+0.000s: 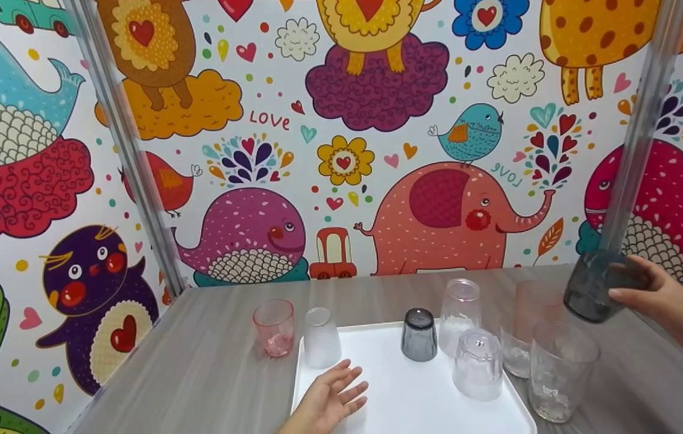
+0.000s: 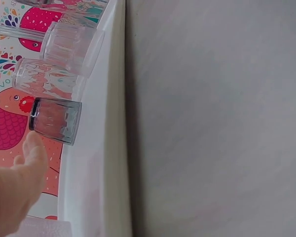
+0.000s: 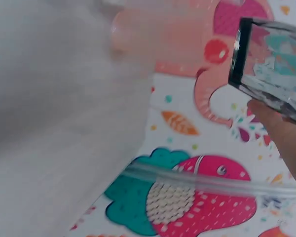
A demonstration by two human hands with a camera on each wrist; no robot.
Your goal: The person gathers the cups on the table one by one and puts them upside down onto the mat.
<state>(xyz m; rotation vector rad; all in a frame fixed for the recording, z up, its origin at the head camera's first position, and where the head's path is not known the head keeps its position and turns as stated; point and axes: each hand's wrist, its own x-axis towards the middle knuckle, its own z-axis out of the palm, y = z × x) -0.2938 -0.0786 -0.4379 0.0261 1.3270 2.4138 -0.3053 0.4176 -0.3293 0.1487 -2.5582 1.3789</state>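
My right hand [image 1: 673, 304] grips a dark grey glass [image 1: 591, 292], held tilted in the air over the right side of the table. In the right wrist view the thick dark base of this glass [image 3: 240, 52] shows beside a finger. My left hand [image 1: 335, 395] is over the tray's left part with its fingers spread and nothing held. Close beyond it stands a frosted glass [image 1: 321, 340], upside down on the white tray [image 1: 401, 398]. A smaller dark grey glass [image 1: 419, 337] is upside down near the tray's back edge, with two clear glasses [image 1: 478, 367] upside down to its right.
Left of the tray, a pink glass [image 1: 275, 331] stands upright on the grey table [image 1: 214, 361]. Right of the tray are a tall pinkish glass [image 1: 519, 343] and a tall clear glass [image 1: 561, 374], both upright. A patterned wall [image 1: 341, 199] with metal posts rises behind the table.
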